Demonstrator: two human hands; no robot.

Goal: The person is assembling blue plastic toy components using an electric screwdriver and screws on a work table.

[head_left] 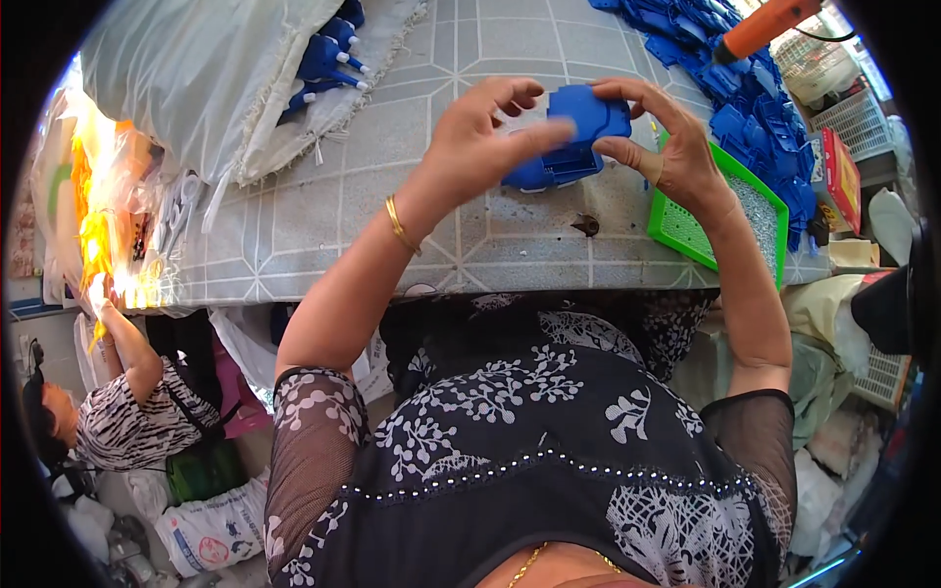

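My right hand [679, 152] grips a blue plastic cover [600, 110] between its thumb and fingers, tilted up over the table. Just under and behind it lies an open blue plastic housing [549, 172], partly hidden by my hands. To the left, my left hand [485, 132] is raised with fingers curled apart and its thumb stretched toward the cover. That thumb is smeared by motion, and whether it touches the cover I cannot tell. Beside my right wrist sits a green tray [782, 243] holding many small silvery pieces.
Loose blue plastic parts [735, 108] are heaped at the right, below an orange power screwdriver [769, 27]. A small dark scrap [585, 224] lies near the table's front edge. A white sack [196, 78] with blue pieces covers the left. Another person [147, 402] sits at far left.
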